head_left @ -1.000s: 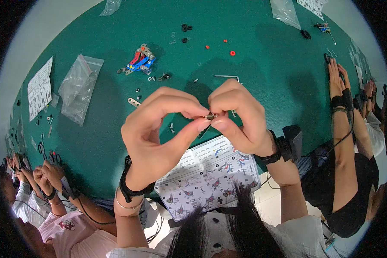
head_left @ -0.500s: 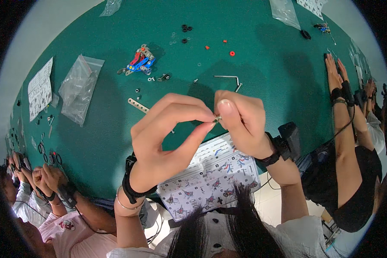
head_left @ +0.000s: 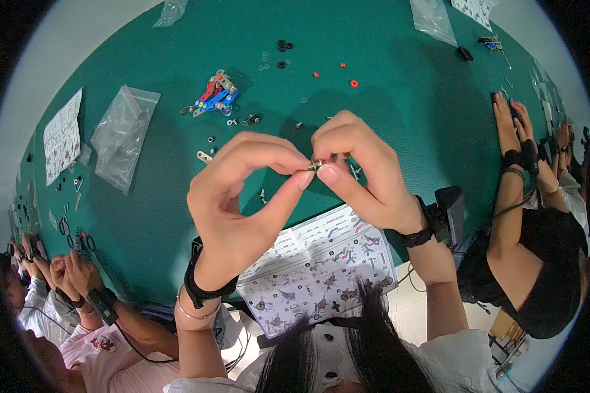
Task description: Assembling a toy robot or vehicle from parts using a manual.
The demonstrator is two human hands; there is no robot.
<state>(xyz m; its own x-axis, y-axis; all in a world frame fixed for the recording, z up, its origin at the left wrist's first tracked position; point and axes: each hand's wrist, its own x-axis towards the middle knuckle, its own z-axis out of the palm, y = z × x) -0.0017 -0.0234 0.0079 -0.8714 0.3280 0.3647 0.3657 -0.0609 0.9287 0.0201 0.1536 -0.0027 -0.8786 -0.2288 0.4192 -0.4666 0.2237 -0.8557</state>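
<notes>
- Found small metal piece (head_left: 315, 166) at the centre of the grip, raised over green table (head_left: 432, 85) and pinched from two sides.
- Recorded as tiny, with a bright silvery portion and a darker portion showing between fingertips (one part or several, impossible to tell).
- Observed left hand (head_left: 219, 226) closed on the piece's left side, between thumb and forefinger.
- Observed right hand (head_left: 377, 173) closed on its right side, with thumb to the near side and fingers bent behind.
- Could not make out outline, ends or any thread: largely covered by fingertips, and too small to resolve.
- Noted perforated metal strip (head_left: 204, 156) mostly hidden behind left hand, with only a rounded end exposed.
- Noted small metal hardware (head_left: 354, 171) just beyond right thumb, partly covered and hard to count.
- Found printed sheet (head_left: 321, 275) below the grip, cut across by dark hair (head_left: 373, 321) along its lower part.
- Listed beyond the grip, to its left: model (head_left: 213, 96) of red, blue and grey perforated pieces, with joints too fine to inspect.
- Listed farther beyond: black rings (head_left: 284, 46) and orange-red ring (head_left: 354, 84).
- Located well left of the grip: clear plastic bag (head_left: 121, 137), crumpled.
</notes>
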